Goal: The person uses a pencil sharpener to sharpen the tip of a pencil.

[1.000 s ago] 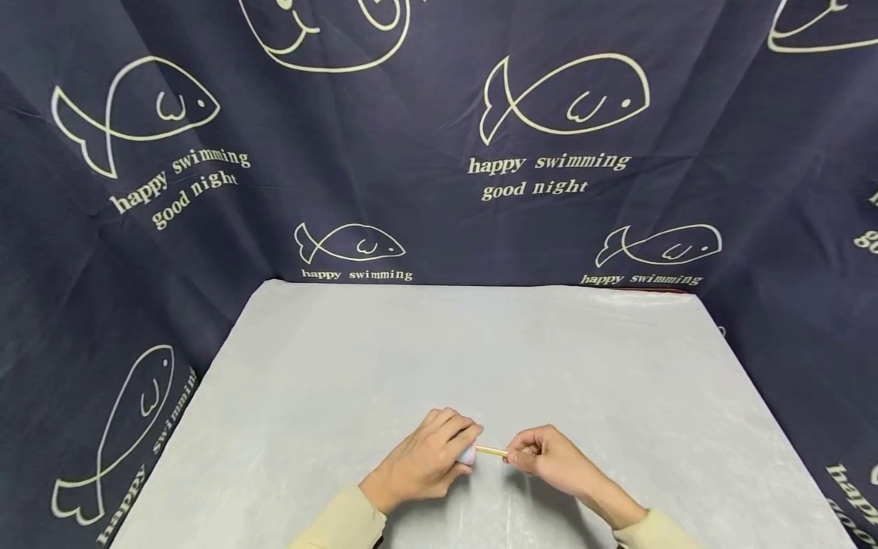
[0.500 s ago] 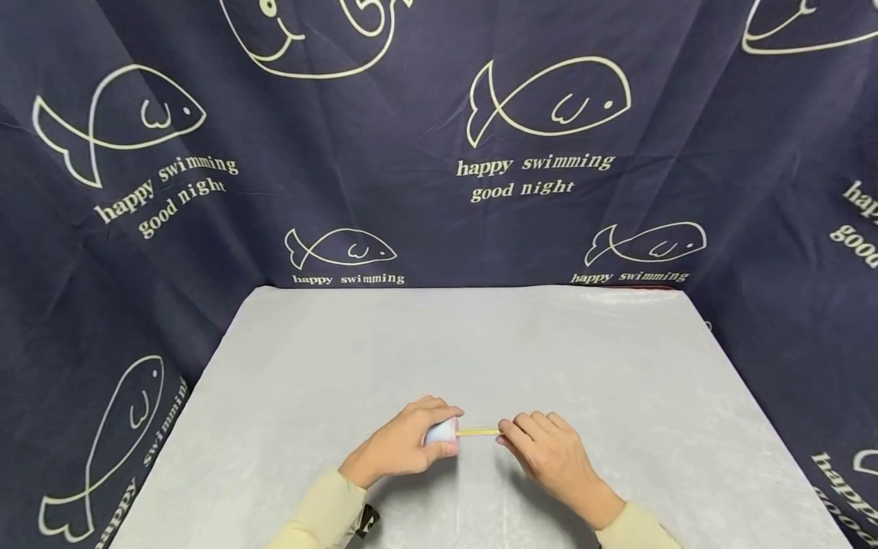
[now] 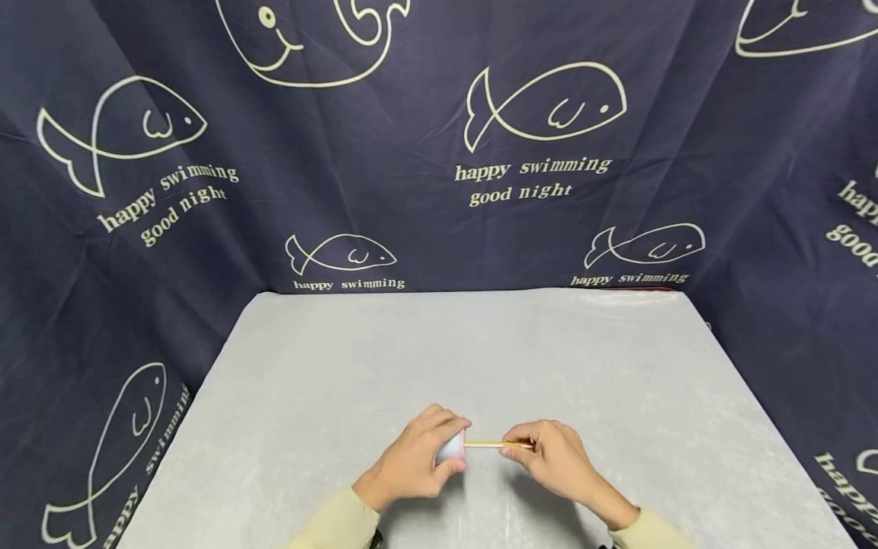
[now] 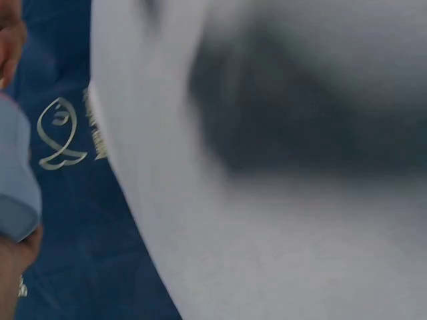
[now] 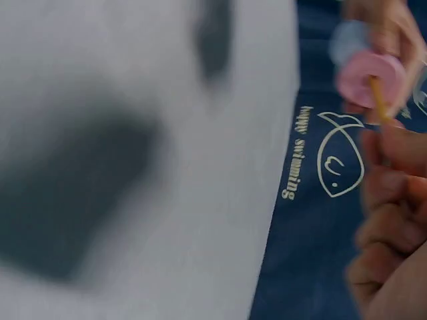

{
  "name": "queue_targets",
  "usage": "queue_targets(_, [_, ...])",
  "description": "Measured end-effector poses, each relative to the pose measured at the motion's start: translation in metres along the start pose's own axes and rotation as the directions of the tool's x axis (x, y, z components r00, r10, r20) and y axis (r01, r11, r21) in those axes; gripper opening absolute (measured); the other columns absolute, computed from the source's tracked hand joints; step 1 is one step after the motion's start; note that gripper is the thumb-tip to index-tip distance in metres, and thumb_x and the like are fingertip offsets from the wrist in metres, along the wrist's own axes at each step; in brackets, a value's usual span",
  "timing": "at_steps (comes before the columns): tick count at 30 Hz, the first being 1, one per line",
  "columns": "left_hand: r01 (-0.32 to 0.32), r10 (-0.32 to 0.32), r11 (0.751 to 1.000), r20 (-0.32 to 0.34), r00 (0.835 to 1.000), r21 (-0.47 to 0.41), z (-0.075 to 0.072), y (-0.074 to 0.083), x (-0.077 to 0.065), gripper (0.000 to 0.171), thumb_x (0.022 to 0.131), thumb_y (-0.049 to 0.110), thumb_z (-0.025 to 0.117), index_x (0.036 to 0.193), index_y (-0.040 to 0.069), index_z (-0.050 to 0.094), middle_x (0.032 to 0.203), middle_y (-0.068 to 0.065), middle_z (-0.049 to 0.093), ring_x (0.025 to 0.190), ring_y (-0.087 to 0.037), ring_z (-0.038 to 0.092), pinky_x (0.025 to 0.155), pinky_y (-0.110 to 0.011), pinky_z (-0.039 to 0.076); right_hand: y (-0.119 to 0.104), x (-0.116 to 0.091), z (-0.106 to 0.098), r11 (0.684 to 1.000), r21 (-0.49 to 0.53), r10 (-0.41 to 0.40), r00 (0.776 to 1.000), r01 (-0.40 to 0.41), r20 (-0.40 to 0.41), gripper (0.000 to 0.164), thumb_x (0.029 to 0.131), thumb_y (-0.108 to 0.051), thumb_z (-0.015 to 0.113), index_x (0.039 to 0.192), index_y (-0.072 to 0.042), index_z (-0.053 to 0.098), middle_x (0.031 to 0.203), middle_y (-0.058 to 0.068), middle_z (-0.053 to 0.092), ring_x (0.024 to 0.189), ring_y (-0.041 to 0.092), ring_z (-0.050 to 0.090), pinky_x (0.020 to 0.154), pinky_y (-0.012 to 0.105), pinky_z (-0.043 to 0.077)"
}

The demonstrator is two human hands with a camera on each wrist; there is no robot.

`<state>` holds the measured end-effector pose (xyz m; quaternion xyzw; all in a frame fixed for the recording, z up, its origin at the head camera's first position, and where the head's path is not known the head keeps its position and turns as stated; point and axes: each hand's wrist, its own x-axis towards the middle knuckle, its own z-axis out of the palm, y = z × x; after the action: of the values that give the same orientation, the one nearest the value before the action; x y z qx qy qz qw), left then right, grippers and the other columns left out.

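My left hand [image 3: 408, 465] grips a light blue pencil sharpener [image 3: 449, 448] with a pink end, its fingers over the top and thumb along the near side. A thin yellow pencil [image 3: 482, 444] runs from the pink end to my right hand [image 3: 557, 461], which pinches it between thumb and fingers. In the right wrist view the pencil [image 5: 378, 100] enters the middle of the round pink face [image 5: 357, 80]. The left wrist view shows the blue body of the sharpener [image 4: 13, 163] at its left edge. The pencil's tip is hidden inside the sharpener.
Both hands are above a table with a pale grey cover [image 3: 384, 351], near its front. Dark blue curtains [image 3: 425, 183] printed with fish and lettering stand behind it and at both sides. Shadows of the hands fall on the cover.
The right hand rolled over on the pencil, knuckles upward half a second ago, and has turned back with its thumb showing. The left hand still holds the sharpener. The head view has shifted slightly.
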<state>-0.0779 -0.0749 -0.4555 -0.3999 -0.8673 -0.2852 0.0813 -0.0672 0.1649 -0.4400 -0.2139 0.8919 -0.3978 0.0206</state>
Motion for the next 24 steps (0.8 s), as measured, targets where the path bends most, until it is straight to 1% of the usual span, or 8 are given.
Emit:
queue_targets(3, [-0.095,0.101,0.989,-0.048,0.994,0.111,0.01,-0.001,-0.005,0.048,0.078,0.029,0.075,0.116,0.003,0.063,0.107,-0.002,0.064,0.095,-0.012,0.055,0.082,-0.026,0.047,0.0,0.002,-0.005,0.976,0.112,0.164,0.968,-0.187,0.19,0.015,0.085,-0.024,0.069,0.08,-0.011,0.075,0.06,-0.002,0.06,0.049,0.0,0.035,0.046,0.02,0.03])
queue_targets(6, [-0.129,0.14,0.977,-0.057,0.989,0.168,0.012,-0.002,-0.008,0.049,0.076,0.028,0.077,0.116,0.004,0.063,0.106,-0.001,0.063,0.095,-0.012,0.055,0.083,-0.027,0.046,0.003,0.004,-0.004,0.968,0.129,0.179,0.952,-0.215,0.248,0.017,0.086,-0.024,0.068,0.081,-0.009,0.074,0.059,-0.002,0.056,0.05,0.001,0.035,0.046,0.019,0.029])
queue_targets(10, [-0.092,0.095,0.984,-0.012,0.995,0.151,0.007,-0.004,-0.005,0.05,0.077,0.028,0.077,0.119,0.004,0.062,0.108,-0.001,0.063,0.097,-0.012,0.055,0.084,-0.027,0.046,0.007,0.0,0.003,0.997,0.013,0.073,0.991,-0.075,0.116,0.01,0.085,-0.024,0.07,0.088,-0.015,0.068,0.061,-0.013,0.052,0.051,-0.003,0.037,0.047,0.019,0.032])
queue_targets(13, [-0.004,0.0,0.997,0.043,0.999,0.074,-0.001,-0.004,-0.003,0.05,0.08,0.028,0.075,0.122,0.003,0.061,0.111,-0.002,0.063,0.098,-0.012,0.054,0.084,-0.026,0.047,0.01,-0.004,0.01,0.974,-0.164,-0.166,0.984,0.154,-0.063,0.011,0.085,-0.024,0.07,0.091,-0.018,0.063,0.069,-0.015,0.058,0.056,-0.006,0.041,0.049,0.016,0.035])
queue_targets(15, [0.081,-0.079,0.996,0.084,0.993,-0.023,-0.005,-0.004,-0.002,0.048,0.083,0.026,0.072,0.123,0.004,0.06,0.111,-0.002,0.063,0.097,-0.01,0.053,0.081,-0.024,0.047,0.013,-0.006,0.014,0.895,-0.33,-0.367,0.916,0.299,-0.164,0.01,0.089,-0.026,0.065,0.091,-0.017,0.063,0.073,-0.015,0.06,0.059,-0.005,0.043,0.051,0.013,0.034])
queue_targets(18, [0.2,-0.167,0.957,0.166,0.972,-0.208,-0.009,-0.004,-0.001,0.044,0.087,0.026,0.068,0.125,0.006,0.061,0.11,-0.003,0.065,0.091,-0.005,0.053,0.075,-0.019,0.046,0.016,-0.004,0.015,0.748,-0.517,-0.594,0.768,0.417,-0.24,0.022,0.097,-0.031,0.052,0.089,-0.015,0.065,0.076,-0.012,0.06,0.06,0.0,0.045,0.053,0.013,0.033])
queue_targets(21, [0.272,-0.197,0.895,0.234,0.952,-0.353,-0.011,-0.005,-0.001,0.039,0.088,0.024,0.066,0.123,0.006,0.062,0.104,-0.004,0.066,0.081,-0.001,0.052,0.07,-0.017,0.045,0.015,0.0,0.013,0.64,-0.583,-0.728,0.637,0.501,-0.253,0.032,0.101,-0.028,0.044,0.085,-0.011,0.066,0.074,-0.009,0.058,0.058,0.004,0.046,0.052,0.013,0.032])
queue_targets(24, [0.3,-0.203,0.856,0.261,0.944,-0.42,-0.012,-0.005,0.0,0.035,0.088,0.021,0.067,0.119,0.005,0.064,0.097,-0.004,0.067,0.075,0.002,0.051,0.066,-0.016,0.045,0.013,0.002,0.012,0.569,-0.606,-0.8,0.546,0.556,-0.25,0.034,0.101,-0.024,0.044,0.082,-0.008,0.067,0.071,-0.007,0.057,0.055,0.004,0.044,0.05,0.011,0.03])
